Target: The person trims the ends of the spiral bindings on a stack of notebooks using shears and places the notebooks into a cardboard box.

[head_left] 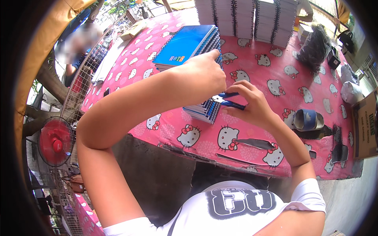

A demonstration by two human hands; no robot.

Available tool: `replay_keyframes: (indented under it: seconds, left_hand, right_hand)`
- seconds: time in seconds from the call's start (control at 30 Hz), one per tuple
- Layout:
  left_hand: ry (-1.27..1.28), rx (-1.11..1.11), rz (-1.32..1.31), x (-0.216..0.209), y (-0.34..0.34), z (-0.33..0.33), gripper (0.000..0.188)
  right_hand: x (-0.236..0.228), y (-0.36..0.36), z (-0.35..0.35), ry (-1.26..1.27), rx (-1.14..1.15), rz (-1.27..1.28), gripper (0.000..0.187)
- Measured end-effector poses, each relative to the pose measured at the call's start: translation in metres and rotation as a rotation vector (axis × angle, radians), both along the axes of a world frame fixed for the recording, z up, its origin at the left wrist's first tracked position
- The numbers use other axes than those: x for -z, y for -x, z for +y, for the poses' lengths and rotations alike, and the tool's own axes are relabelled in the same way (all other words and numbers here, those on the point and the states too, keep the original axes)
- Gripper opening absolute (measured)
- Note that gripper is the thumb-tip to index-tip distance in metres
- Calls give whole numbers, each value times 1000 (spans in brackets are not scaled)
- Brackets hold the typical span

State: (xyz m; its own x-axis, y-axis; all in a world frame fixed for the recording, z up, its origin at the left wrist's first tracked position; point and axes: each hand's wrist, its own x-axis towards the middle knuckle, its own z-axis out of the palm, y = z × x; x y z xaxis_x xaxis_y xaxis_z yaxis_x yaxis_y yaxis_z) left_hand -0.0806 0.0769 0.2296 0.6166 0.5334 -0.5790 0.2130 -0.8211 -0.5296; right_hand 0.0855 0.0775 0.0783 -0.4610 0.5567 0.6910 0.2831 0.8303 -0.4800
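Note:
A stack of spiral notebooks (185, 43) with bright blue covers stands on the table in front of me, wire bindings along its right side. My left hand (204, 74) is curled against that bound side, over the stack; its fingertips are hidden, so I cannot make out what they grip. My right hand (252, 100) holds blue-handled pliers (235, 104), thumb and fingers around the spread handles. The jaws point left at the bindings of the lower notebooks (202, 111), just below my left hand. Whether they touch a wire is unclear.
Tall stacks of coil-bound books (244, 19) stand at the table's far edge. To the right are a black plastic bag (315, 47), a blue slipper (308, 120), a black brush (337, 143) and a cardboard box (365, 124). The pink tablecloth (252, 135) is torn near the front. A red fan (56, 141) stands left.

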Motion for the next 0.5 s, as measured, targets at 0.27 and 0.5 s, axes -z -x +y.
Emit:
replay_keyframes:
  seconds: [0.27,0.5]
  left_hand:
    - [-22,-23,50,1,-5,0,11]
    - [-35,29,30,4,-5,-5,12]
  right_hand:
    - [-12,1,8,936,-259,60,43]
    - [3,-2,-6,244,-67,-35,42]
